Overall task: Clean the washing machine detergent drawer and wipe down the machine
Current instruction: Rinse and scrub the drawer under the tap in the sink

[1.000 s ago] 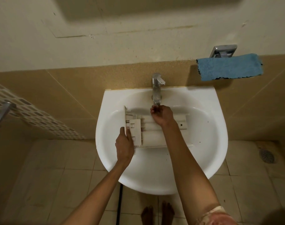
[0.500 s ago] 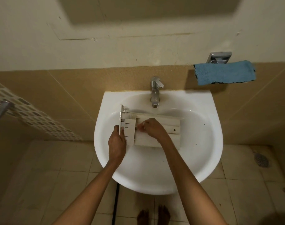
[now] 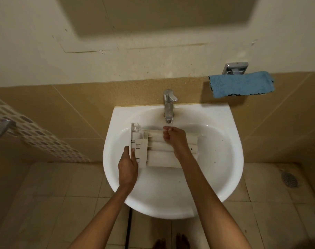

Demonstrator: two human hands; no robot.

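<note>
Right now, the white plastic detergent drawer (image 3: 160, 157) lies lengthwise inside the white ceramic wash basin (image 3: 232, 159), its flat front panel standing at the left end and its long ridged compartments running to the right. The left hand (image 3: 128, 168) grips that front panel at its near corner, thumb on the inner face and fingers wrapped behind the edge. The right hand (image 3: 174, 139) sits over the far side of the drawer, just below the spout of the chrome single-lever tap (image 3: 169, 106); its fingers are curled into a loose fist with nothing visible in them, and I cannot tell whether the knuckles touch the plastic. A few dark specks dot the basin to the right of the drawer. On the tan tiled wall to the right of the tap, a blue microfibre cloth (image 3: 241, 84) hangs from a chrome wall bracket (image 3: 235, 68). Below, the beige tiled floor (image 3: 45, 203) shows a round metal drain (image 3: 289, 179) at the right, and 2 bare feet (image 3: 181, 241) are dimly seen under the basin.
</note>
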